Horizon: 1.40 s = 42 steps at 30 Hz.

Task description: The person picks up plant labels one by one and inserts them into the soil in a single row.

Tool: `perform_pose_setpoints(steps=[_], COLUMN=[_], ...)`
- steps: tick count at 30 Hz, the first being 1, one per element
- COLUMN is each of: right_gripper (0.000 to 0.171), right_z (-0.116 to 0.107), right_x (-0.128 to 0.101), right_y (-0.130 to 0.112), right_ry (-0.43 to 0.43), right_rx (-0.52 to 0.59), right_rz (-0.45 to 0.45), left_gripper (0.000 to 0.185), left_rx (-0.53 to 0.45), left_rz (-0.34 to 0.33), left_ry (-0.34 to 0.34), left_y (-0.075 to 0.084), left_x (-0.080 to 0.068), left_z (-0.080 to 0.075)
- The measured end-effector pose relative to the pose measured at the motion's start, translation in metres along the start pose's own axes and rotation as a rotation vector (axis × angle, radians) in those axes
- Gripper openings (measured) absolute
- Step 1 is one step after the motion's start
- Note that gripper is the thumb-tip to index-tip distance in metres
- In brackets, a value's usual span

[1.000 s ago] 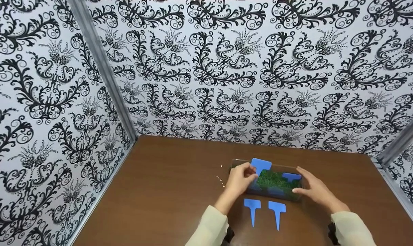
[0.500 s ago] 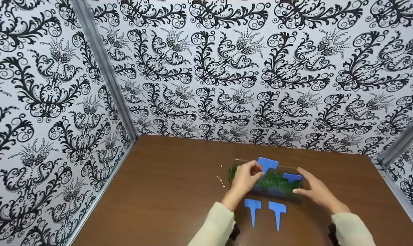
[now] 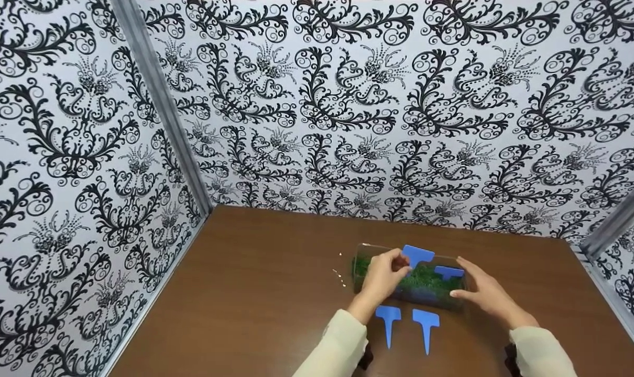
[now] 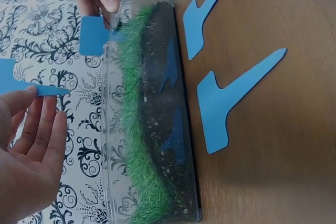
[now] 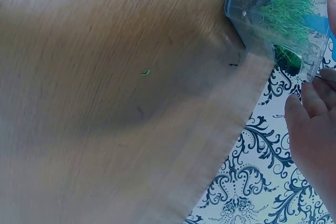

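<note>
I log: done, standing tag [image 3: 449,272]; pending, pinched tag [image 3: 418,254] in left hand [image 3: 384,273], two loose tags [image 3: 388,313] [image 3: 426,318]; right hand [image 3: 485,292] grips box [image 3: 436,300].

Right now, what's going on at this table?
A person's left-hand grip pinches a blue tag above a clear box of grass, its pointed tip not yet in. The right-hand grip is at the box's right end. One standing tag is in the grass near there; two loose tags lie on the table in front.
</note>
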State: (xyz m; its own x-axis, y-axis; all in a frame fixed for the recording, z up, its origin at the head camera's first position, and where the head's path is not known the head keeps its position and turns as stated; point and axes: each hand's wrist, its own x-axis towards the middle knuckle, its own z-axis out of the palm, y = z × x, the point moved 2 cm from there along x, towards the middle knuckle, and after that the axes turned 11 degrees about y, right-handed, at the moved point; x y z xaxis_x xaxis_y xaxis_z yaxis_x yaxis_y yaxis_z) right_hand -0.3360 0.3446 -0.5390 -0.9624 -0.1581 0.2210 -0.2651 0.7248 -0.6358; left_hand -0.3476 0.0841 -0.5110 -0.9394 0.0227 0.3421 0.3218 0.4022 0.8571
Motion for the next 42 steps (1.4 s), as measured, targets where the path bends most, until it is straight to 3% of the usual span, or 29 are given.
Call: perform_pose_setpoints(steps=[8,16,27,42], right_gripper=[0.085,0.085,0.086,0.084], right_z=[-0.001,0.0,0.0,-0.001], right_x=[-0.001,-0.001,0.0,-0.001], right_y=[0.001,-0.002,0.0,-0.001], right_ry=[0.009,0.01,0.007,0.017], right_rx=[-0.001,0.015,0.042,0.015], right_rz=[-0.015,-0.006,0.019,-0.008], left_gripper=[0.005,0.004,0.004,0.004], left_rx=[0.066,0.072,0.054,0.022], left_rz=[0.059,0.034,0.016,0.011], left_ry=[0.017,-0.011,0.008,0.012], left_y=[-0.001,-0.004,-0.008,-0.015], left_x=[0.0,-0.001,0.001,0.003], left_z=[0.009,0.019,0.031,0.036])
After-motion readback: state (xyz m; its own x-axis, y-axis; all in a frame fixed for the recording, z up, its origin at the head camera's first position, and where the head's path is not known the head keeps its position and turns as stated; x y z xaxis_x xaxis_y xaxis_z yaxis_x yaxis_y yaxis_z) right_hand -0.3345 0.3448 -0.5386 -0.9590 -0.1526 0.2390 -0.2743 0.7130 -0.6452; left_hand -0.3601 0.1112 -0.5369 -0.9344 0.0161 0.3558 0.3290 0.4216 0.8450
